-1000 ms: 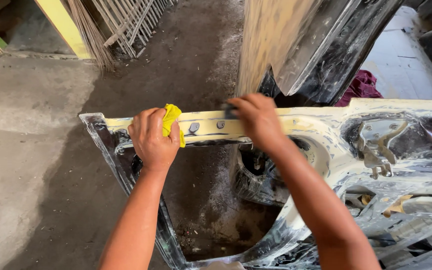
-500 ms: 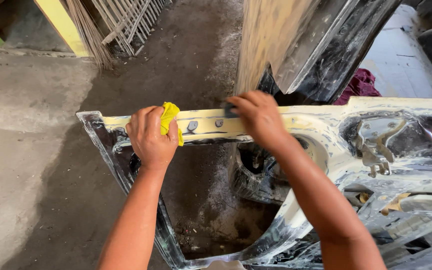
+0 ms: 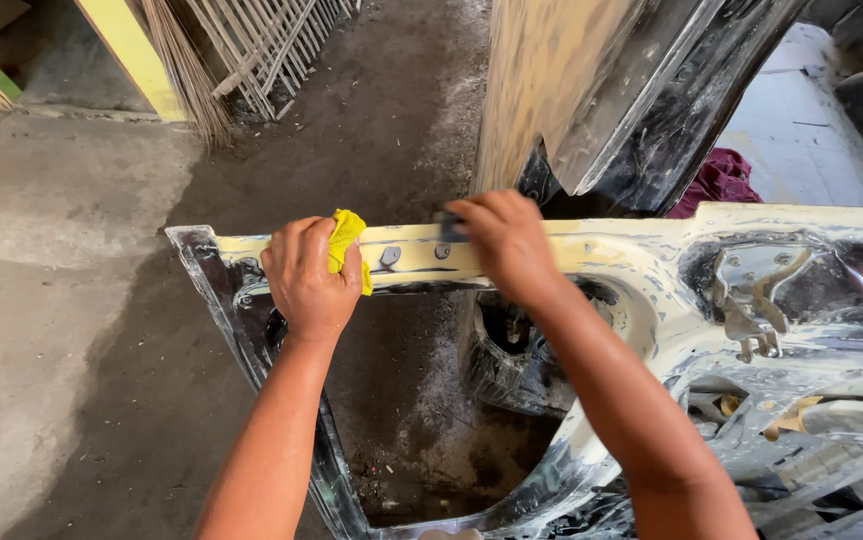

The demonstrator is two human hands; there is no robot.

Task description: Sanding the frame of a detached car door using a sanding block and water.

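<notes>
A stripped car door (image 3: 651,260) lies flat before me, its pale, sanded window frame running across the view. My left hand (image 3: 309,278) grips a yellow cloth (image 3: 345,238) and presses it against the frame's top bar. To its right, my right hand (image 3: 506,242) presses a small dark sanding piece (image 3: 446,225) onto the same bar, next to two bolts (image 3: 413,254). Most of that piece is hidden under my fingers.
A dark car body panel (image 3: 641,90) stands upright just behind the door. A maroon rag (image 3: 719,180) lies behind the door's edge. A tyre (image 3: 511,360) shows through the window opening. White metal grilles (image 3: 271,40) and a broom (image 3: 186,80) lean at the back left on dirty concrete.
Both hands stay on the frame's top bar. The right hand has shifted only slightly along it; the left hand and cloth keep their place.
</notes>
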